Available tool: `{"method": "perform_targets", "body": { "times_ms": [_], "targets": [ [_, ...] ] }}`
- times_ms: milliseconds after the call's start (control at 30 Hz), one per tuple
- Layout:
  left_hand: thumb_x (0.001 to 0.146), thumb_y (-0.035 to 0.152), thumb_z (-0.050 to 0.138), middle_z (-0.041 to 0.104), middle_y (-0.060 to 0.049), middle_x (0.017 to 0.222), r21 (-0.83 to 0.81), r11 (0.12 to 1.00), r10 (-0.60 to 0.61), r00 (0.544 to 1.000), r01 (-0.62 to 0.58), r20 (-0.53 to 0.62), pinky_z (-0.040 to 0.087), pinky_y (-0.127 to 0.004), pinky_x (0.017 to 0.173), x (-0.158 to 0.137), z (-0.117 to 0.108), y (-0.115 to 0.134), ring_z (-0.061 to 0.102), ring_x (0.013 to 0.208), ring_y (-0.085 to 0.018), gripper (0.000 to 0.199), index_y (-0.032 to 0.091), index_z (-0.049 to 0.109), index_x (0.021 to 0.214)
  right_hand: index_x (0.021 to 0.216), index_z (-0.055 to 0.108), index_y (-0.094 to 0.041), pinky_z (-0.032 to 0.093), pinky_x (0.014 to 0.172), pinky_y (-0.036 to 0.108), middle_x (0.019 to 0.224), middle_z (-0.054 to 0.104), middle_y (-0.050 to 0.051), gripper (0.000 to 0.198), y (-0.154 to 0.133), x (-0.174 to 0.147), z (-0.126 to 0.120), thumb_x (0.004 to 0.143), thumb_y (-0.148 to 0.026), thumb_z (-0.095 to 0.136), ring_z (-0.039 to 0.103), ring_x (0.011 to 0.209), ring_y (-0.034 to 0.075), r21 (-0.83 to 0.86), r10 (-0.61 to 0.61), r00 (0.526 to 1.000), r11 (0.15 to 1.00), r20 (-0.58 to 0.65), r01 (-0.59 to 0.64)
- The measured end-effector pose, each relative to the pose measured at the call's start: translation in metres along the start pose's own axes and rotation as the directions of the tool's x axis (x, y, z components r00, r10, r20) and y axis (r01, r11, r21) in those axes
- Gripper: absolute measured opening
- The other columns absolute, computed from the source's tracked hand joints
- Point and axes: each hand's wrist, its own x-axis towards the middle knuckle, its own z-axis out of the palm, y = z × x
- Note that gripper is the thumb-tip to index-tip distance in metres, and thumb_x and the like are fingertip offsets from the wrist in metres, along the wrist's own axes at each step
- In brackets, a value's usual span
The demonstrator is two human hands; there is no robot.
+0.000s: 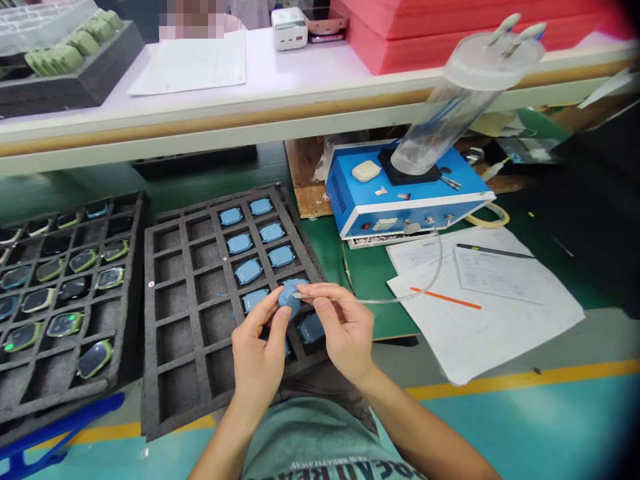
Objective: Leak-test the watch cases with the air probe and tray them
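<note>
A person's left hand [261, 343] pinches a blue watch case [288, 303] between thumb and fingers, above a dark foam tray [197, 295] partly filled with similar blue cases [249, 271]. The right hand [349, 330] grips a thin nozzle [299, 295] against it; a clear tube [434, 280] runs rightward to a blue machine [410, 193] beyond scattered papers [463, 333].

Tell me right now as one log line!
left hand: holds blue case | right hand: holds clear tube, tip at case | gray tray: below left hand
</note>
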Motion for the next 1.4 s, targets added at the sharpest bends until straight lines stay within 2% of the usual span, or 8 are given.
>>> {"method": "perform_targets", "body": {
  "times_ms": [767,1400],
  "targets": [
    [0.094,0.036,0.071,0.081,-0.005,0.116,0.031,0.999,0.005,1.0,-0.006,0.019,0.062,-0.028,0.082,-0.0015,-0.0007,-0.0018,0.078,0.096,-0.021,0.03,0.022,0.08,0.119,0.102,0.079,-0.024,0.066,0.089,0.039,0.103,0.08,0.006,0.015,0.0002,0.0007,-0.0014,0.102,-0.026,0.063,0.077,0.1,0.022,-0.016,0.007,1.0,1.0,0.005,-0.007],
    [0.091,0.032,0.073,0.082,-0.005,0.107,0.05,0.998,0.039,0.999,-0.039,0.001,0.06,-0.024,0.075,-0.0022,-0.0011,0.0002,0.077,0.087,-0.018,0.029,0.023,0.081,0.118,0.104,0.079,-0.027,0.063,0.092,0.035,0.105,0.079,0.004,0.019,0.0013,0.0002,-0.0015,0.102,-0.019,0.063,0.075,0.101,0.019,0.045,-0.017,1.0,0.999,0.009,0.016]
  ]
}}
